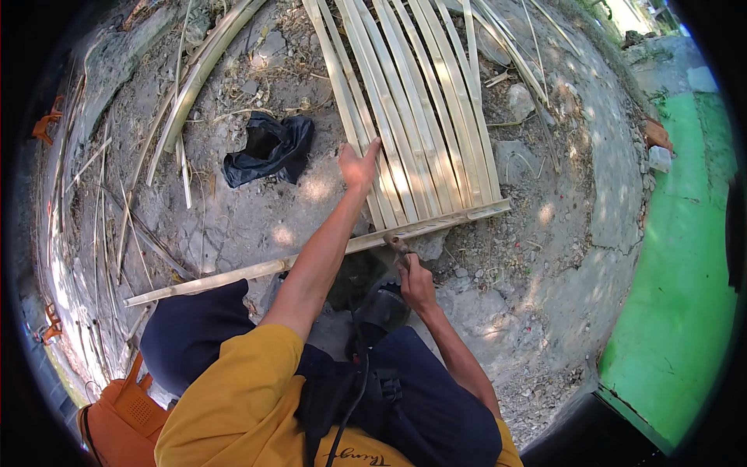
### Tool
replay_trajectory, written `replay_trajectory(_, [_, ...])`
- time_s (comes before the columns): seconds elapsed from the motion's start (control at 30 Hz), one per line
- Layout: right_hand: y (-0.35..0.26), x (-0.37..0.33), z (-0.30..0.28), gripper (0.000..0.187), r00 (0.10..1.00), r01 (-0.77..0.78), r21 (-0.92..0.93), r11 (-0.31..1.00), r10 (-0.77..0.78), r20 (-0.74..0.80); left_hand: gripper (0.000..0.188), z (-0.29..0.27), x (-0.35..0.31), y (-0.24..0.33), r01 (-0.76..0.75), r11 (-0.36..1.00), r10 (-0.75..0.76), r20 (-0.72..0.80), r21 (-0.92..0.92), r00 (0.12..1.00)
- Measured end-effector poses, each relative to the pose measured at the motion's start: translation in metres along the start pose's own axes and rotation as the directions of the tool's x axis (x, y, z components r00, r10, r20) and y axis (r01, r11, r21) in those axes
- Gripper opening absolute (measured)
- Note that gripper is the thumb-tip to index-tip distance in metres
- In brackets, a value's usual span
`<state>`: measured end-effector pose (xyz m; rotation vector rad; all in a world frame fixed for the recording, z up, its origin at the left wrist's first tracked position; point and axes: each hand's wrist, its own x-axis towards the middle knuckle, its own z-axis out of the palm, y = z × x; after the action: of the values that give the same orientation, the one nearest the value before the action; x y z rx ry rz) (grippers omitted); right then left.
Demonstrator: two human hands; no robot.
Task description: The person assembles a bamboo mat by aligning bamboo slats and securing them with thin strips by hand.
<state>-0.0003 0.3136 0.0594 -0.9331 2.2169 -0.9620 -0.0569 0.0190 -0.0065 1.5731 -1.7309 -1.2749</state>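
Long pale bamboo slats [416, 140] lie side by side on the ground ahead of me, narrow gaps between them. Their near ends meet a bamboo crosspiece [226, 276], which runs slantwise from the lower left to the right. My left hand [359, 165] is closed on one of the left-hand slats, its thumb along the top. Closer to me, my right hand [418, 284] grips the handle of what looks like a hammer [398, 244]. The hammer's worn, brownish head is against the crosspiece, near the middle. Any nail there is too small to make out.
A crumpled black plastic bag [268, 148] lies left of the slats. Loose bamboo strips [198, 78] are scattered at the far left, with more [513, 54] at the far right. An orange plastic chair [128, 412] stands at the lower left. A green surface [669, 296] borders the right.
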Motion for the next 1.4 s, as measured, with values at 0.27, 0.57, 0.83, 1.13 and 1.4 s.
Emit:
replay_trajectory(0.27, [-0.003, 0.001, -0.001, 0.015, 0.999, -0.035, -0.028, 0.999, 0.035, 0.007, 0.061, 0.001, -0.007, -0.004, -0.094, 0.986, 0.086, -0.059, -0.14, 0.995])
replay_trajectory(0.57, [-0.023, 0.026, -0.002, 0.018, 1.0, 0.015, -0.079, 0.997, -0.013, 0.023, 0.067, 0.006, -0.001, -0.01, -0.067, 0.996, 0.065, -0.038, -0.061, 0.997])
replay_trajectory(0.83, [-0.025, -0.021, -0.027, 0.021, 0.997, -0.071, 0.194, 0.978, 0.071, 0.006, 0.066, 0.005, -0.007, -0.005, -0.123, 0.985, 0.109, -0.116, -0.119, 0.987])
replay_trajectory(1.13, [-0.005, -0.001, 0.0, 0.023, 1.0, 0.018, -0.05, 0.999, -0.017, 0.022, 0.07, 0.0, -0.008, 0.003, -0.048, 0.993, 0.05, 0.009, -0.107, 0.999])
replay_trajectory(1.4, [-0.002, 0.009, 0.002, 0.023, 1.0, -0.026, -0.057, 0.998, 0.025, -0.009, 0.064, 0.001, -0.004, -0.001, -0.053, 0.994, 0.051, -0.016, -0.091, 0.999])
